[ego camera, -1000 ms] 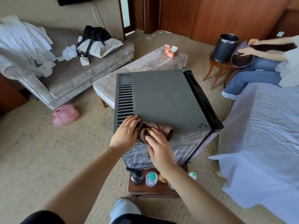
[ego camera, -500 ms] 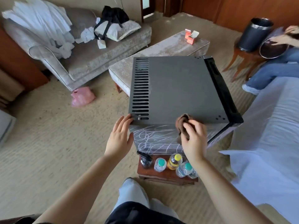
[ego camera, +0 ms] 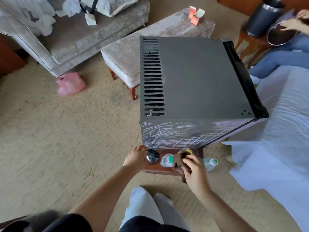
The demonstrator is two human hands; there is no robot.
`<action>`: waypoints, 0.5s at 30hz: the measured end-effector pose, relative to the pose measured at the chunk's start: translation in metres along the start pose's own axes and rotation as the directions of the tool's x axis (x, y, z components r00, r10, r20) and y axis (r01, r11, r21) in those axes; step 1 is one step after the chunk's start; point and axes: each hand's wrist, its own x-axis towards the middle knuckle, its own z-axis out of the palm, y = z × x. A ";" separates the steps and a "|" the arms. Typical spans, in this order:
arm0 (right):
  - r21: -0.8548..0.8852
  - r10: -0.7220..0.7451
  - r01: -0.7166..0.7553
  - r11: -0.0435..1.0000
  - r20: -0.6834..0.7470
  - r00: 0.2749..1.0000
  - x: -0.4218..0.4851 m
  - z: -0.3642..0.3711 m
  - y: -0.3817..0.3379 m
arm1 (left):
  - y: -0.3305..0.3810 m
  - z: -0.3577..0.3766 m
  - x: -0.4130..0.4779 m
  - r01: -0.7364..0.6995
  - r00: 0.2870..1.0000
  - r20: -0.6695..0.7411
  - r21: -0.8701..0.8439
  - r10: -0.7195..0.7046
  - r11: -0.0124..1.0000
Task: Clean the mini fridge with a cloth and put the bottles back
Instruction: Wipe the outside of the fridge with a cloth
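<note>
Risk: brown cloth (ego camera: 178,162) gripped in right hand (ego camera: 194,168) may topple clear plastic bottles (ego camera: 167,160) on wooden desk (ego camera: 158,169); left hand (ego camera: 136,158), loosely curled, empty, at their 9 o'clock.

Open carpet (ego camera: 66,139) left of mini fridge (ego camera: 200,77); bed (ego camera: 275,131) hems the right side, ottoman (ego camera: 127,52) close behind, bottles (ego camera: 167,160) crowd the low stand (ego camera: 155,168) in front (tight gaps).

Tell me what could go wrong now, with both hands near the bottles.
The bottles stand crowded on the small stand, so the right hand with its hanging cloth may knock one off. The left hand, close beside the sprayer, may tip it.
</note>
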 end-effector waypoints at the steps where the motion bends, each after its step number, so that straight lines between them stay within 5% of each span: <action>1: -0.015 0.009 -0.009 1.000 0.025 1.000 -0.003 0.003 0.003 | -0.002 0.008 0.009 -0.008 0.999 0.045 0.015 0.008 1.000; 4: -0.013 0.036 -0.035 0.999 0.066 0.997 -0.006 0.012 0.004 | -0.006 0.028 0.029 -0.044 0.992 0.124 0.064 0.036 0.997; 11: 0.004 0.087 -0.088 0.996 0.078 0.993 -0.013 0.026 0.002 | -0.009 0.046 0.058 -0.045 0.998 0.062 0.378 0.024 0.925; 15: 0.020 0.138 -0.141 0.990 0.101 0.985 -0.021 0.022 0.003 | -0.005 0.040 0.053 -0.101 0.984 0.176 0.468 0.019 0.878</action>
